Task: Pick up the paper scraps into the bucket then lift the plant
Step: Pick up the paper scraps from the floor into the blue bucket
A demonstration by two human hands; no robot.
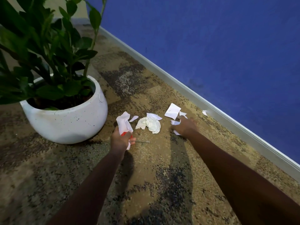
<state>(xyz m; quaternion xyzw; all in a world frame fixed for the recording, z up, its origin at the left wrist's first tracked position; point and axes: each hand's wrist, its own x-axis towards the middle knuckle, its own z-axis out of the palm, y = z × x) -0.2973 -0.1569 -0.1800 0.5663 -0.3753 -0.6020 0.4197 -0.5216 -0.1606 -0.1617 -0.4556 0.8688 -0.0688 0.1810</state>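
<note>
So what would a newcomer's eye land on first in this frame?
The leafy green plant in its round white speckled pot fills the left, against the deep blue wall at upper right. Between them, white paper scraps litter the mottled brown carpet; the left hand grips a white-and-red scrap beside the pot, while the blurred right hand reaches onto smaller pieces nearer the wall.

No legible text, label, brand or number anywhere in your view.

- Flat paper scrap [172, 111] near the wall: faint grey marks, too small to read.
- Red-patched scrap [124, 123] gripped in your left hand [121, 140]: a block of red at its lower end, no lettering to make out.
- White pot [68, 122]: a round raised mark near the rim, blurred and unreadable.
</note>
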